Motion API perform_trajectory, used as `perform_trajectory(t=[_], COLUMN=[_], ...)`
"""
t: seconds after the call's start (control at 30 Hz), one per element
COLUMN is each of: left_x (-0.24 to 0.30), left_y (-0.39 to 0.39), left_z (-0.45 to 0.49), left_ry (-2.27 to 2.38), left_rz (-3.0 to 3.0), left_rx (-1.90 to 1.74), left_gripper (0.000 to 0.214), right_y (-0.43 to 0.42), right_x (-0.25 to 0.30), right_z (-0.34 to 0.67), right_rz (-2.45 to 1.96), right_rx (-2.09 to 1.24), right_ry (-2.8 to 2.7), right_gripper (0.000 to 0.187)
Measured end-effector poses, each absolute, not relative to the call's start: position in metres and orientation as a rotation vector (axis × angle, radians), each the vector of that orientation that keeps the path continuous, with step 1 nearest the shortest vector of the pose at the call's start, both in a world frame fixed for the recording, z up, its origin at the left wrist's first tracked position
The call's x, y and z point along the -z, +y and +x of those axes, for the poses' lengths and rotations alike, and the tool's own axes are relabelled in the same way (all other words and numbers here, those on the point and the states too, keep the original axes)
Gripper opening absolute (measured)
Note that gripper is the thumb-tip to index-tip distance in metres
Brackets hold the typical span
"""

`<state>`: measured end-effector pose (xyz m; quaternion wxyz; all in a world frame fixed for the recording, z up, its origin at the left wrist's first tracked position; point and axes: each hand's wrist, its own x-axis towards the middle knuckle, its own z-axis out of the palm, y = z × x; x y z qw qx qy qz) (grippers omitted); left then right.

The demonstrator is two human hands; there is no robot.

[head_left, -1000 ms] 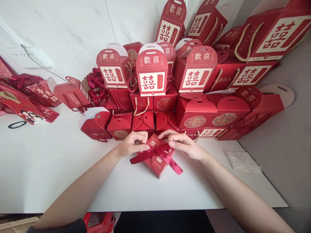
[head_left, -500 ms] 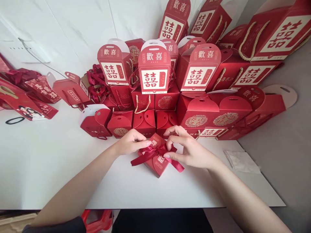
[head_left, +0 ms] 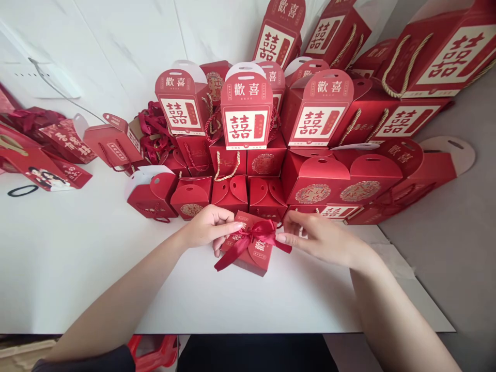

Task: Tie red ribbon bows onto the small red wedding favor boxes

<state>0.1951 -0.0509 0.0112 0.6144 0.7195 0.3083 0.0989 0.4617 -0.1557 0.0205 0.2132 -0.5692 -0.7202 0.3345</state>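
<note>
A small red gift box (head_left: 253, 254) lies on the white table (head_left: 77, 258) in front of me, tied with a dark red ribbon (head_left: 248, 238) whose bow sits on top. My left hand (head_left: 207, 226) pinches the bow's left loop with curled fingers. From the other side my right hand (head_left: 315, 235) pinches the ribbon's right end near the bow. One ribbon tail trails down to the box's lower left.
Behind the box rises a stack of red gift boxes (head_left: 246, 111) with white labels, small ones in front, large rope-handled ones (head_left: 437, 57) at the right. Loose red ribbons (head_left: 151, 132) and flat red bags (head_left: 42, 165) lie at the left. A black hair tie (head_left: 22, 190) rests near the left edge.
The box has turned and shifted a little. My right hand moved rightward, drawing out the ribbon's right end, and the bow looks tighter. The left hand stayed on the bow's left loop.
</note>
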Motion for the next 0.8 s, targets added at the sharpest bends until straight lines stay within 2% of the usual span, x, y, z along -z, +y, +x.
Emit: perform_trajectory(t=[0.07, 0.2, 0.5, 0.57, 0.67, 0.7, 0.8], left_x=[-0.012, -0.012, -0.005, -0.003, -0.002, -0.001, -0.001], left_y=[-0.05, -0.048, -0.044, -0.044, -0.042, -0.042, -0.042], left_z=[0.195, 0.194, 0.197, 0.197, 0.197, 0.198, 0.198], left_ry=[0.716, 0.776, 0.789, 0.761, 0.725, 0.721, 0.709], left_rz=[1.653, 1.718, 1.803, 1.776, 1.697, 1.671, 1.649], left_rx=[-0.225, -0.233, -0.285, -0.291, -0.297, -0.3, -0.319], left_gripper=[0.043, 0.041, 0.045, 0.045, 0.044, 0.044, 0.041], right_y=[-0.154, -0.146, -0.14, -0.149, -0.165, -0.169, -0.173], right_x=[-0.019, -0.016, -0.014, -0.025, -0.041, -0.042, -0.031], right_z=[0.462, 0.462, 0.482, 0.485, 0.471, 0.46, 0.417], right_rz=[-1.556, -1.234, -1.255, -1.382, -1.444, -1.348, -0.92], right_rx=[-1.023, -1.345, -1.406, -1.224, -0.641, -0.469, -0.305], right_ry=[-2.082, -2.096, -2.217, -2.214, -2.016, -1.985, -2.295], right_gripper=[0.034, 0.039, 0.034, 0.03, 0.022, 0.02, 0.02])
